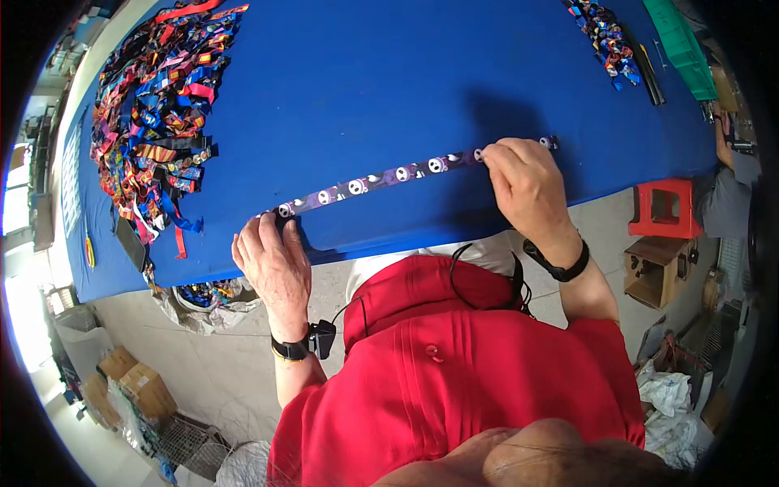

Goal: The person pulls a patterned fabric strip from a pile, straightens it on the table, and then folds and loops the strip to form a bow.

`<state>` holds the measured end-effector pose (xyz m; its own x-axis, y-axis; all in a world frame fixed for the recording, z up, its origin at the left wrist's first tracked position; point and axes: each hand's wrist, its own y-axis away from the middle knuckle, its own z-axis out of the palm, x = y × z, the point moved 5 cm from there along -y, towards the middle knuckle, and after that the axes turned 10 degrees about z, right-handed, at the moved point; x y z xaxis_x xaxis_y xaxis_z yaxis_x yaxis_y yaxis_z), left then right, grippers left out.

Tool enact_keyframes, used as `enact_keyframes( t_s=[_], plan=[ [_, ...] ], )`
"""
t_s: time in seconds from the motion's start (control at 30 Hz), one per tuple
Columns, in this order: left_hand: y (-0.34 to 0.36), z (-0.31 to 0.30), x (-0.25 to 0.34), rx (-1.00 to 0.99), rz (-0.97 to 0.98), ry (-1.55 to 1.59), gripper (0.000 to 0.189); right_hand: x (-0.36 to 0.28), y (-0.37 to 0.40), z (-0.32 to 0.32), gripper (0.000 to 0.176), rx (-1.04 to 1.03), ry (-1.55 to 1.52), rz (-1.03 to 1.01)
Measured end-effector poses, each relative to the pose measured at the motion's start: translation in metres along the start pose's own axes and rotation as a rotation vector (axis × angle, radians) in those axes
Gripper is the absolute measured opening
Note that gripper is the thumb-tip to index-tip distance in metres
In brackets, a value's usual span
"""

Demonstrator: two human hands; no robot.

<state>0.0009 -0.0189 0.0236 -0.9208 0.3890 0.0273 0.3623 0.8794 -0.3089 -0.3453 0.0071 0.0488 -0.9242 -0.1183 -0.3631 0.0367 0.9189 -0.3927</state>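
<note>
A long narrow strap (403, 174), purple and black with white round-faced figures, stretches slantwise over the blue cloth of the table (349, 89). At its lower left end my left hand (273, 258) has its fingertips on the strap, the fingers bent over the table edge. Near the strap's right end my right hand (526, 180) pinches it between thumb and fingers, and a short piece shows beyond the hand. Both wrists wear black bands.
A big heap of colourful straps (162, 122) lies at the left. More straps (604, 40) lie at the far right, beside black rods (645, 69) and a green crate (680, 45). A red stool (665, 209) and another person's arm (724, 144) are at right.
</note>
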Motion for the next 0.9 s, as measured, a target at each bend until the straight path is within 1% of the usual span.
enact_keyframes(
  t_s=[0.13, 0.23, 0.43, 0.53, 0.63, 0.73, 0.83, 0.9],
  plan=[
    [-0.001, -0.003, 0.001, 0.012, 0.001, -0.006, 0.03, 0.022, 0.004, -0.013, 0.008, 0.012, 0.09, 0.064],
    [0.0, -0.002, 0.001, 0.005, 0.004, -0.031, 0.03, 0.037, 0.007, -0.02, 0.006, 0.053, 0.13, 0.07],
    [-0.001, -0.002, 0.002, 0.004, 0.001, -0.022, 0.03, 0.058, 0.013, -0.032, 0.01, 0.066, 0.177, 0.144],
    [-0.001, -0.002, 0.002, -0.013, -0.009, -0.036, 0.03, 0.06, 0.014, -0.033, 0.01, 0.066, 0.189, 0.166],
    [-0.002, -0.001, 0.001, -0.042, -0.023, -0.055, 0.031, 0.059, 0.014, -0.031, 0.009, 0.084, 0.189, 0.145],
    [-0.006, -0.011, 0.01, -0.01, -0.022, -0.046, 0.035, 0.057, 0.013, -0.029, 0.008, 0.066, 0.203, 0.154],
    [-0.016, -0.02, 0.031, 0.039, 0.067, 0.057, 0.037, 0.057, 0.013, -0.026, 0.007, 0.051, 0.222, 0.138],
    [-0.024, -0.02, 0.051, 0.019, 0.122, 0.149, 0.039, 0.054, 0.013, -0.025, 0.007, 0.053, 0.246, 0.123]
  ],
)
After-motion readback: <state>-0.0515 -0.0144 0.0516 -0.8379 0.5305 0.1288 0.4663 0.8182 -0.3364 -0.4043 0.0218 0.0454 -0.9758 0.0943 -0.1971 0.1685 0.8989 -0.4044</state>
